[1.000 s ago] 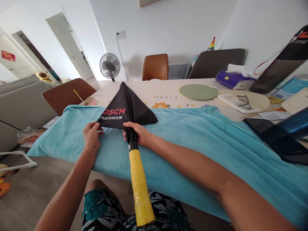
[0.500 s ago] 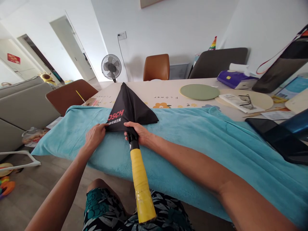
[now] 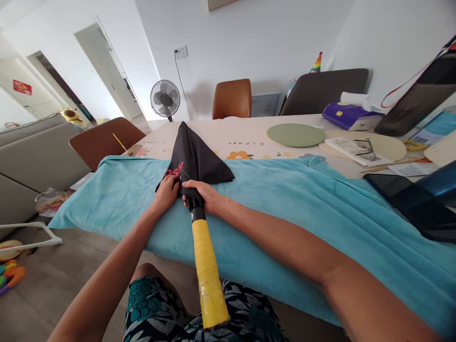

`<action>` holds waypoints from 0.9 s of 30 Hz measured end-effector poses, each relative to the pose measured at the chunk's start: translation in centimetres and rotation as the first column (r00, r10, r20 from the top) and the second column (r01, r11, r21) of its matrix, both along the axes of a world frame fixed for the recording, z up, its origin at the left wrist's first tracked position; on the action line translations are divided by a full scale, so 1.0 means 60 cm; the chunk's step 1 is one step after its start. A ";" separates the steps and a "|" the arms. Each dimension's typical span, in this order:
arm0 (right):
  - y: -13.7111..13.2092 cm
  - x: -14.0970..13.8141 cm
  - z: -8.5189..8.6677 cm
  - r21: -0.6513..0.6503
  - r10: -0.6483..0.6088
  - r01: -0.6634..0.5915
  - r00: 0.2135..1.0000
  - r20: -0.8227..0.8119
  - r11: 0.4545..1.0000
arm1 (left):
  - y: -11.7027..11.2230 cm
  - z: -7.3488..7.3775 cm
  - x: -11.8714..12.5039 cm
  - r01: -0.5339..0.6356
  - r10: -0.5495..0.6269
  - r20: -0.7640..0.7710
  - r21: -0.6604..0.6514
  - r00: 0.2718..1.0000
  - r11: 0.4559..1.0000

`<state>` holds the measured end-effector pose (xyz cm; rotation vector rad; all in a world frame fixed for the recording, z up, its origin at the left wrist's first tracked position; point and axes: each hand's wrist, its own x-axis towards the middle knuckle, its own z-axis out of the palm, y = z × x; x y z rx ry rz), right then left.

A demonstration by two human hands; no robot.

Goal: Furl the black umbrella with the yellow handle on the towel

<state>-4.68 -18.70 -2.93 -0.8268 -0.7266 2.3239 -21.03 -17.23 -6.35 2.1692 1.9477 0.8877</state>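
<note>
My left hand (image 3: pixel 168 192), part-curled, hold unconfirmed, is now bringing the umbrella (image 3: pixel 198 213)'s lettered panel (image 3: pixel 175 169) inward, narrowing its left side, while my right hand (image 3: pixel 205 194) is gripping it over the blue cloth (image 3: pixel 270 194).

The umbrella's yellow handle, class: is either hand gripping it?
No, the right hand holds the black canopy just beyond the yellow handle, and the left hand touches the canopy's lettered side.

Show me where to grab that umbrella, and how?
I'd grab the umbrella by its yellow handle, from the near side, wrapping right around it. It's long, rounded, and sticks out past the blue blanket. Neither hand covers it: the right hand holds farther along, the left hand touches the black cloth.
</note>
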 end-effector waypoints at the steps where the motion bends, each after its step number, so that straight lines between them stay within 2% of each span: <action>1: 0.000 0.000 -0.001 0.001 0.003 -0.003 1.000 0.000 1.000 | 0.006 -0.006 -0.003 0.032 -0.033 -0.036 -0.017 0.999 0.999; 4: 0.002 0.001 -0.004 0.029 0.000 0.001 0.999 -0.042 1.000 | 0.012 -0.014 -0.015 0.117 -0.119 -0.143 -0.025 0.983 0.993; 8: 0.005 0.003 -0.007 0.030 -0.001 0.005 0.994 -0.111 1.000 | 0.006 -0.008 -0.019 0.187 -0.201 -0.234 -0.078 0.951 0.979; 14: 0.010 0.012 0.005 0.015 -0.014 0.016 0.995 -0.096 1.000 | -0.001 0.005 -0.009 0.078 -0.085 -0.046 -0.132 0.995 0.988; 21: 0.015 0.012 0.014 0.003 -0.048 0.049 0.998 -0.040 0.999 | -0.002 0.010 -0.004 0.081 -0.078 0.029 -0.122 0.997 0.989; 24: 0.012 0.008 0.012 0.020 -0.037 0.038 0.998 -0.050 0.999 | 0.000 0.004 -0.001 0.079 -0.085 -0.070 -0.085 0.994 0.993; 27: 0.007 0.005 0.011 0.030 -0.042 0.044 0.998 -0.042 0.999 | 0.004 -0.005 0.005 0.138 -0.148 -0.214 -0.065 0.966 0.988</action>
